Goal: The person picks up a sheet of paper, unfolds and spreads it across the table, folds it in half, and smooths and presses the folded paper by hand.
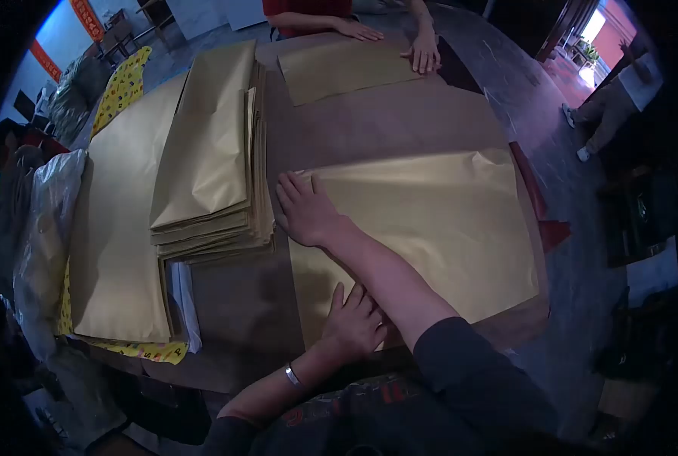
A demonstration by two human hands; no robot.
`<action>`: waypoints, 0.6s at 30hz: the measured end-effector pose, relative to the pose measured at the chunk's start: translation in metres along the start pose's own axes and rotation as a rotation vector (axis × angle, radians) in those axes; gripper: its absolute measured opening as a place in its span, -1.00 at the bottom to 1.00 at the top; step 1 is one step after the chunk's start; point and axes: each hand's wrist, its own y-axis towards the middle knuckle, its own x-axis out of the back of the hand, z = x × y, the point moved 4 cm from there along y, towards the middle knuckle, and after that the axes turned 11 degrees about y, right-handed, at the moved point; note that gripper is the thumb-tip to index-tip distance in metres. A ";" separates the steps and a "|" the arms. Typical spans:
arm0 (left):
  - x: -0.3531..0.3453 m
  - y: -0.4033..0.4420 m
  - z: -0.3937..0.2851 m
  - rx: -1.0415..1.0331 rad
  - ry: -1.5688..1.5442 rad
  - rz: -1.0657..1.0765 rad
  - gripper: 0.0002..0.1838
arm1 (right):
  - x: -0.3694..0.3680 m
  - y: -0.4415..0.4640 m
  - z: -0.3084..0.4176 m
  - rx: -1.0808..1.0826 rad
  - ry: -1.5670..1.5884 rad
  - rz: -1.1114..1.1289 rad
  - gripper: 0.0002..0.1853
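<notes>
A large sheet of golden-brown paper point(445, 228) lies in front of me on the dark table covering, wrinkled near its top right corner. My right hand point(307, 209) rests at the sheet's upper left corner, palm down with fingers stretched out. Its forearm crosses over the paper. Lower down, my left hand point(354, 325) lies on the near left part of the same sheet, fingers spread. A silver bracelet point(292, 375) circles the left wrist. Neither hand appears to grasp anything. Just left of my right hand stands a thick stack of folded brown paper point(206, 144).
Across the table, another person's hands point(422, 53) press on a smaller brown sheet point(346, 70). More brown paper point(122, 228) lies left of the stack, over yellow printed cloth point(126, 80). Clear plastic point(46, 235) hangs at the left edge. Someone stands point(620, 99) at right.
</notes>
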 end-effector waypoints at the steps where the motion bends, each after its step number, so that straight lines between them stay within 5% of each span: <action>1: 0.000 0.000 -0.001 -0.005 0.013 0.014 -0.40 | 0.000 0.002 0.002 0.004 -0.053 0.014 -0.26; 10: 0.004 0.004 -0.002 0.005 -0.049 -0.034 -0.41 | 0.042 -0.057 -0.102 -0.195 0.039 0.002 -0.21; 18: -0.002 0.003 -0.002 0.005 -0.002 0.129 -0.33 | 0.106 -0.168 -0.274 -0.664 -0.081 -0.097 -0.21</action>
